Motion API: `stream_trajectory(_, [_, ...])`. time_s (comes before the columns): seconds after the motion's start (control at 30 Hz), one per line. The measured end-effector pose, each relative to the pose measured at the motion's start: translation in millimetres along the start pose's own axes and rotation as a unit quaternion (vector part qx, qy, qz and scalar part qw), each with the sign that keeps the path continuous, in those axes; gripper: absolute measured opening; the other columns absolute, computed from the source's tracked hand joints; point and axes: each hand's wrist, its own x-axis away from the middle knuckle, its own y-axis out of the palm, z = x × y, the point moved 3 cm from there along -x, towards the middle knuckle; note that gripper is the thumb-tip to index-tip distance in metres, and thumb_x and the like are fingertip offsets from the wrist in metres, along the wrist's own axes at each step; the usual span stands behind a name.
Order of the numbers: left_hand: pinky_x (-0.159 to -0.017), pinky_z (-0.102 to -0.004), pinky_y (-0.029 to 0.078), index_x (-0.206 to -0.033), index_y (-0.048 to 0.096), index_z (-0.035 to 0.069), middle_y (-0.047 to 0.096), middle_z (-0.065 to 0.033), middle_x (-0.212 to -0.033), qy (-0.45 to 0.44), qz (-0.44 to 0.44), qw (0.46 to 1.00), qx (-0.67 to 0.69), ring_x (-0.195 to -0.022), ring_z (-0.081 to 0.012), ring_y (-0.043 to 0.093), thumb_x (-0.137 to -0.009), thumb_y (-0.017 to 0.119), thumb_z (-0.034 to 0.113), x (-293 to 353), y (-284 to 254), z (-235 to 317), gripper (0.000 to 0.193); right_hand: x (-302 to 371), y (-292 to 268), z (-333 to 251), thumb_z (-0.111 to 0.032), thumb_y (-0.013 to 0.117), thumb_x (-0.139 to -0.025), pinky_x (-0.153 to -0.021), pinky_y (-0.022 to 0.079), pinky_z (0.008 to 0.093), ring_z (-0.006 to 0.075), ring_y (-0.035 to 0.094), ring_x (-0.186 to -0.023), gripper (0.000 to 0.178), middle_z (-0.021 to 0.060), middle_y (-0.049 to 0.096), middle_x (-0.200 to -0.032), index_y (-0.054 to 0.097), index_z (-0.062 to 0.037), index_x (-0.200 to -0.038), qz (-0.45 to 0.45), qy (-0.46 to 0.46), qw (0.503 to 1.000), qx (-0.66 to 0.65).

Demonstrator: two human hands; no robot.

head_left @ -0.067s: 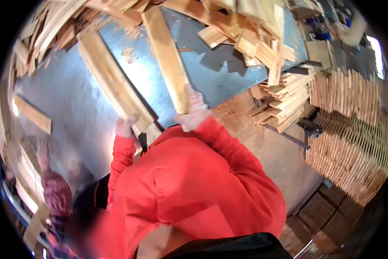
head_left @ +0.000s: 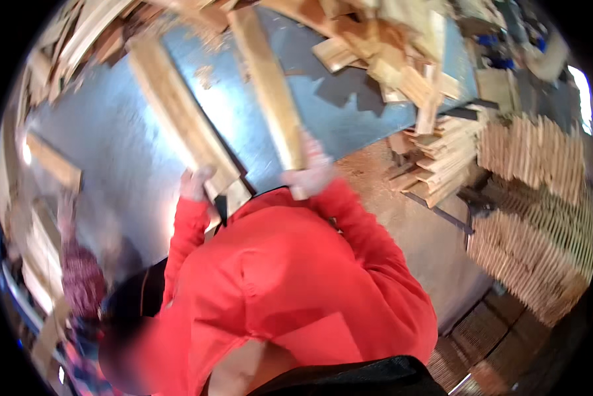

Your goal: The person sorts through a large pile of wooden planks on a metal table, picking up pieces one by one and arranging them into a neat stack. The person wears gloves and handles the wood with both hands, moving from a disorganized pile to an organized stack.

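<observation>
My left hand (head_left: pixel 196 183), in a red sleeve, is closed on the left edge of a long wooden board (head_left: pixel 177 109) near its near end. That board slants away to the far left across the metal table (head_left: pixel 121 142). A second, narrower board (head_left: pixel 266 82) is gripped at its near end by my right hand (head_left: pixel 313 170), thumb on one side and fingers on the other. The two boards lie roughly side by side with bare metal between them. A short block end (head_left: pixel 237 195) shows at the near end of the left board, close to my body.
Mixed wood offcuts (head_left: pixel 392 59) are heaped at the table's far right. Stacked slats (head_left: pixel 527 244) stand to the right, beside loose strips (head_left: pixel 441 158). At the left, a co-worker's arm (head_left: pixel 78 270) reaches toward a short board (head_left: pixel 53 162). Sawdust (head_left: pixel 207 76) lies on the table.
The whole view has shifted slightly to the right. My right hand and its board have moved a little rightward, away from the left board. Both hands keep their hold.
</observation>
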Motion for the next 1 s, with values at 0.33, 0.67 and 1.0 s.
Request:
stream_trajectory(0.33, [-0.079, -0.0322, 0.052, -0.120, 0.060, 0.002, 0.067, -0.0098, -0.095, 0.062, 0.072, 0.987, -0.132, -0.084, -0.0193, 0.064, -0.078, 0.068, 0.027, -8, -129, 60, 0.049, -7, 11, 13, -0.046, 0.061, -0.090, -0.085, 0.052, 0.0326, 0.0218, 0.062, -0.100, 0.060, 0.0147, 0.063, -0.116, 0.051, -0.0038, -0.131, -0.208, 0.014, 0.852, -0.481])
stream_trajectory(0.67, [-0.088, -0.0483, 0.048, -0.134, 0.043, 0.008, 0.060, -0.0269, -0.118, -0.123, 0.348, 0.719, -0.589, -0.106, -0.0431, 0.060, -0.083, 0.061, 0.038, 114, -163, -23, 0.062, 69, -133, 11, -0.018, 0.063, -0.086, -0.075, 0.054, 0.0421, 0.0337, 0.068, -0.087, 0.038, 0.0196, 0.068, -0.095, 0.057, -0.0087, -0.122, 0.052, -0.047, 0.910, 0.409])
stream_trajectory(1.0, [-0.095, -0.0367, 0.046, -0.126, 0.057, 0.000, 0.060, -0.0124, -0.120, 0.231, -0.004, 0.957, 0.177, -0.111, -0.0227, 0.056, -0.085, 0.063, 0.014, 71, 51, 126, 0.043, 21, 50, -122, -0.025, 0.065, -0.086, -0.089, 0.051, 0.0375, 0.0328, 0.062, -0.105, 0.051, 0.0195, 0.061, -0.119, 0.053, 0.0025, -0.128, 0.192, -0.431, 0.829, 0.301])
